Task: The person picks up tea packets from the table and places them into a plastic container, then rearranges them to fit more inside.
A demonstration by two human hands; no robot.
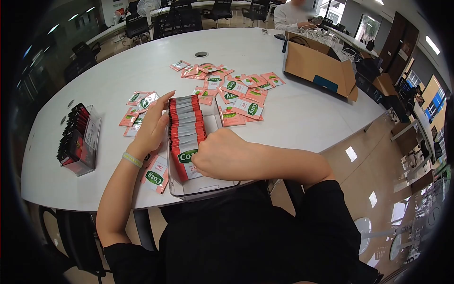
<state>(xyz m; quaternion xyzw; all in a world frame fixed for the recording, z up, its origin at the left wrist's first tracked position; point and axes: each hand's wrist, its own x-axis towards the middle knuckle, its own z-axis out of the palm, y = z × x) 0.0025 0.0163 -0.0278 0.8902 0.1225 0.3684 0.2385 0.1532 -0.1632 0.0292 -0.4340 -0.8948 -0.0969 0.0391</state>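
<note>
A clear plastic box (pixel 213 188) stands near the table's front edge, with a row of red and grey sachets (pixel 186 124) upright along its left side. My left hand (pixel 153 124) lies against the box's left wall, fingers extended toward its far corner. Curled over the front of the row, my right hand (pixel 218 154) touches the nearest Cozy sachet (pixel 183 163); its fingertips are hidden, so what they hold cannot be made out. Pink Cozy sachets (pixel 248 108) lie loose beyond and right of the box. More sachets (pixel 132 115) lie to the left, and one (pixel 156 174) sits below my left wrist.
On the left of the white table (pixel 265 137) stands another clear box (pixel 87 163) of dark packets. An open cardboard box (pixel 317 64) is at the back right. Behind it a person (pixel 293 16) is near white cables (pixel 319 34). Chairs stand beyond the table.
</note>
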